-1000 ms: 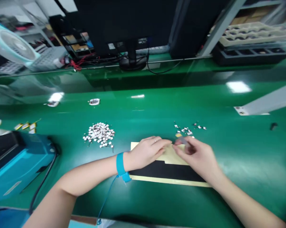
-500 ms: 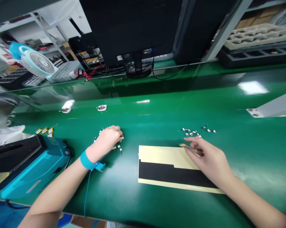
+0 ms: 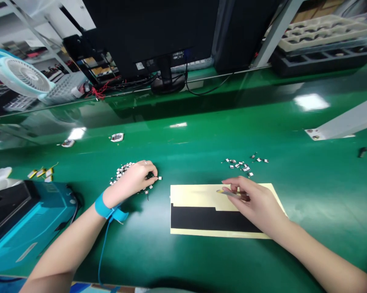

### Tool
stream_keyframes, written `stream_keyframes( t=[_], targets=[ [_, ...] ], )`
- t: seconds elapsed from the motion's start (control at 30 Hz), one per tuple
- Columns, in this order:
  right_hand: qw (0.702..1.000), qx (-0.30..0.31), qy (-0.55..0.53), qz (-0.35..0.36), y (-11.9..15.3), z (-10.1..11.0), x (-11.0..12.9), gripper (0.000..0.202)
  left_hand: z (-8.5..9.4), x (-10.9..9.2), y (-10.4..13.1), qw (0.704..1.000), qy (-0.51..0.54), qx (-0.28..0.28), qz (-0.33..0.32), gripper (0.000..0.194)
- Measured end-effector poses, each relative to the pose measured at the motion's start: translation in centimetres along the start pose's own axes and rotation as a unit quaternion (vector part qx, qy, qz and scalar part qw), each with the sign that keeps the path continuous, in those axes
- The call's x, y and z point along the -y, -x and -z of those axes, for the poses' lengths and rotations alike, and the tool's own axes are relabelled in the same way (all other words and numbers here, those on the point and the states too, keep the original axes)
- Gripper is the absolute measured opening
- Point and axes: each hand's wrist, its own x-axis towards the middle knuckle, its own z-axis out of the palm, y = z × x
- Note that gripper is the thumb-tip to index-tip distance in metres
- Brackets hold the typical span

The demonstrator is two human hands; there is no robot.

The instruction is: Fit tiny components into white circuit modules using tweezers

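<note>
Pinching a small white part (image 3: 160, 178)

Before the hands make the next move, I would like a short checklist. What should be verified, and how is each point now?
1. Left hand pinching a small white part: ok.
2. Right hand gripping the thin tool: ok.
3. Pale yellow sheet lying flat: ok.
4. Tool not touching the sheet: cannot tell.
5. Blue wristband around the left wrist: ok.
6. Scattered parts kept apart from the pile: ok.
</note>
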Motion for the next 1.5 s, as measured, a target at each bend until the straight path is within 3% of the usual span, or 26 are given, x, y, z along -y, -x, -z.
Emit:
stream_keyframes(
  t=[0.07, 0.17, 0.33, 0.5, 0.7, 0.8, 0.93, 1.07, 1.17, 1.3, 1.5],
  targets=[
    [1.000, 0.020, -0.019, -0.012, 0.0, 0.2, 0.5, 0.010, 0.1, -0.7, -0.3, 0.999, 0.048, -0.024, -0.005, 0.011],
    [0.995, 0.097, -0.021, -0.014, 0.1, 0.5, 1.1, 0.007, 0.1, -2.5, -1.0, 0.988, 0.143, -0.053, -0.009, 0.012],
    [0.979, 0.183, 0.076, 0.038, 0.9, -0.2, 1.4, 0.011, -1.8, -6.7, -2.9, 0.955, 0.283, -0.063, -0.059, 0.008],
    [0.944, 0.160, 0.257, 0.132, 2.0, -1.0, 2.0, 0.011, -4.9, -10.3, -3.8, 0.905, 0.409, -0.102, -0.062, 0.008],
    [0.942, 0.136, 0.280, 0.127, 2.3, -1.4, 2.3, 0.007, -6.7, -11.0, -3.6, 0.863, 0.494, -0.108, -0.012, 0.007],
    [0.957, 0.159, 0.225, 0.092, 1.8, -1.3, 2.0, 0.007, -6.7, -10.7, -3.5, 0.868, 0.479, -0.133, -0.010, 0.006],
    [0.983, 0.178, 0.020, -0.035, 0.5, -0.5, 1.7, 0.005, -6.9, -10.6, -3.3, 0.874, 0.452, -0.174, -0.037, 0.023],
    [0.954, 0.138, -0.202, -0.171, -0.5, 0.7, 1.9, 0.010, -7.2, -10.4, -2.9, 0.869, 0.434, -0.227, -0.067, 0.029],
    [0.919, 0.131, -0.317, -0.194, -0.8, 0.9, 2.1, 0.012, -7.2, -10.5, -2.8, 0.872, 0.404, -0.259, -0.097, 0.028],
    [0.886, 0.147, -0.389, -0.203, -0.6, 0.4, 2.1, 0.014, -7.0, -10.6, -2.9, 0.868, 0.365, -0.293, -0.165, 0.029],
    [0.885, 0.148, -0.385, -0.217, -0.6, 0.1, 1.9, 0.014, -7.0, -10.4, -3.1, 0.864, 0.338, -0.310, -0.206, 0.027]
  ],
)
